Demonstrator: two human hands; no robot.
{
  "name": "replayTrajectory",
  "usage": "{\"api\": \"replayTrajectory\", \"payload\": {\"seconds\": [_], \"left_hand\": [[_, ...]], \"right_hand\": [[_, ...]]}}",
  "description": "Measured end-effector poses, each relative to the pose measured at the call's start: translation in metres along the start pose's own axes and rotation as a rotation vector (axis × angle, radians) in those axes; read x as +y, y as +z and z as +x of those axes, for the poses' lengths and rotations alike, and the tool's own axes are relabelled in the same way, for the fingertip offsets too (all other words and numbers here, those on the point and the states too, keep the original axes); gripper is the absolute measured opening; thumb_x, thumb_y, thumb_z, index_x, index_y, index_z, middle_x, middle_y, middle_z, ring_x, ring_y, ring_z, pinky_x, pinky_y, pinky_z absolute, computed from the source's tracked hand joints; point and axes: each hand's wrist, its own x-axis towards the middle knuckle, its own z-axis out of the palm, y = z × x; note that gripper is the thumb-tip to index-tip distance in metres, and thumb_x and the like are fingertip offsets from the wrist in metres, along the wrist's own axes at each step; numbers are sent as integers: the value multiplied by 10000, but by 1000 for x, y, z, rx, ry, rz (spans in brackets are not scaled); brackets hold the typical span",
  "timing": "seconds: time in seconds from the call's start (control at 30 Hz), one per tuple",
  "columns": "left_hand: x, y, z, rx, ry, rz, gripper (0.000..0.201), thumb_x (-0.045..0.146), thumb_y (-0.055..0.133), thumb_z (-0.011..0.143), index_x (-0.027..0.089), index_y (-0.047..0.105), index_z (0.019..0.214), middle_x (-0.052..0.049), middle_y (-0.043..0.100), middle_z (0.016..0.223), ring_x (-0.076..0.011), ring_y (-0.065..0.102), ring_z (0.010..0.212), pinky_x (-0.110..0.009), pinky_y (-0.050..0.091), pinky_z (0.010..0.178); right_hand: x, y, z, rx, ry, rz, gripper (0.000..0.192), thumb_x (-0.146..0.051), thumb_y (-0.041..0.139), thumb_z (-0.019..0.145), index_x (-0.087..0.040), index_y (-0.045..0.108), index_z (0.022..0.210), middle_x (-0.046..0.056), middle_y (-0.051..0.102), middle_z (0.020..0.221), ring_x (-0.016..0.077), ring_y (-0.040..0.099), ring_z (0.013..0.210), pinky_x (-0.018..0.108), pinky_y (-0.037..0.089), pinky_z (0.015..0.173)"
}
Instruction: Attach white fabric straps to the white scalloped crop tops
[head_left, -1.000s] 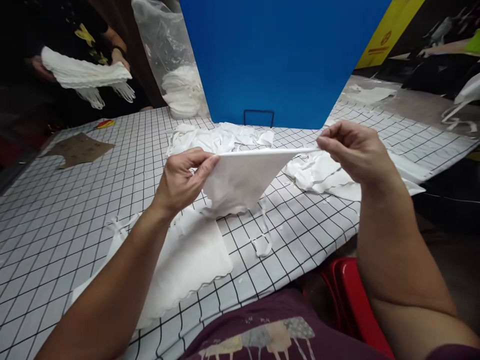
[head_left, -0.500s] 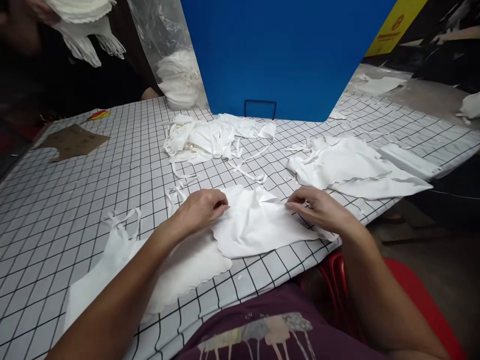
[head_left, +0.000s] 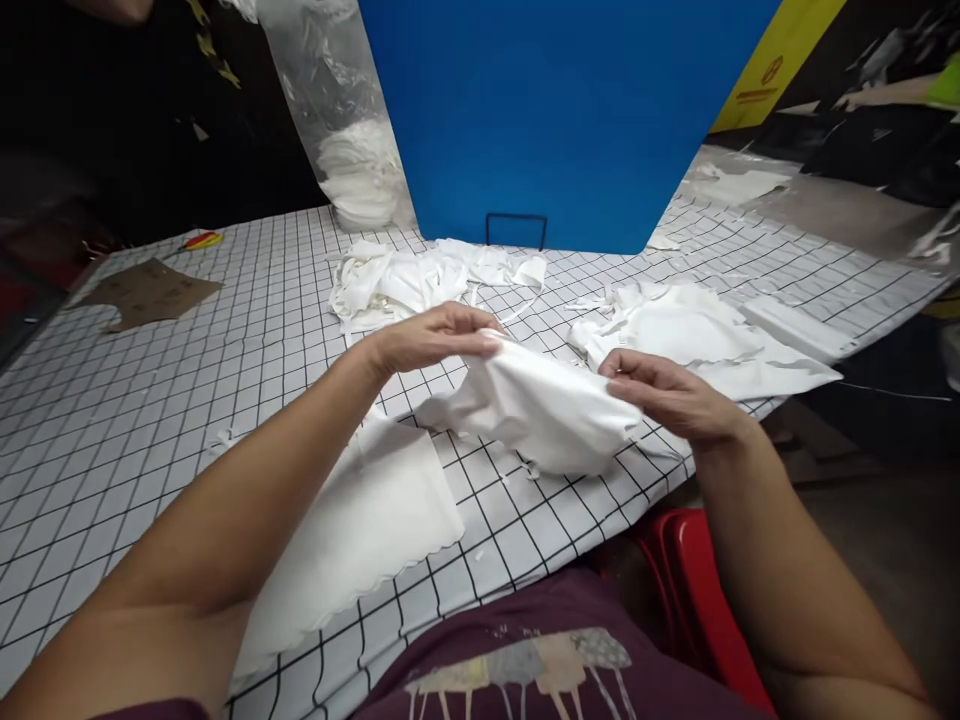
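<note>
Clear bag (head_left: 341, 110) holds white pieces (head_left: 362, 180); both hands grip cloth (head_left: 540, 405).

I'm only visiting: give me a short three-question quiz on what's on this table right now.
1. True or false: both hands grip the same white cloth piece.
2. What stands behind the cloth heaps: A) a blue board, B) a red bucket, C) a sewing machine?
3. Fill in: the scalloped cloth lies under the ___ arm.

Key
1. True: left hand and right hand both pinch it.
2. A, the blue board.
3. Left.
</note>
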Motion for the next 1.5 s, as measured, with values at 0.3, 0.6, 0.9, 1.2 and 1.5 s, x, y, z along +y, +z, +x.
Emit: {"api": "replayTrajectory", "payload": {"seconds": [0.3,0.6,0.9,1.2,1.5], "left_hand": [[22,-36,-58,506,95,-376,319,392,745,710,150,552,632,29,427,508,-79,437,410,-196,367,429],[-46,-25,-45,497,-320,181,305,441,684,789,157,627,885,-67,664,893,-187,617,796,-310,485,735],[-51,92,-101,350,-381,861,417,575,640,816,184,517,895,-73,590,915,-244,542,822,-351,439,697],[-63,127,-109,520,-281,1033,74,155,459,871,193,508,832,-55,623,802,-233,581,771,-361,422,713],[-33,113,-132,757,-495,586,213,351,536,832,221,496,995,-1,674,756,-184,645,605,-253,460,525]], "right_hand": [[-23,-61,-1,134,-296,194,161,-376,686,874,-243,596,889,-124,249,459,44,166,377,210,238,430],[6,-37,37,624,-71,-701,229,-432,626,883,-206,656,891,101,599,1048,260,563,983,426,471,836],[65,50,-41,195,-185,-906,343,-426,708,842,-236,604,1109,98,590,1095,267,576,1028,477,446,924],[48,53,-63,754,-369,-846,98,-143,566,855,-210,594,922,41,598,848,196,586,786,316,464,645],[82,48,-93,903,-167,-1036,88,-127,534,803,-207,556,831,49,571,853,199,565,750,323,464,635]]}}
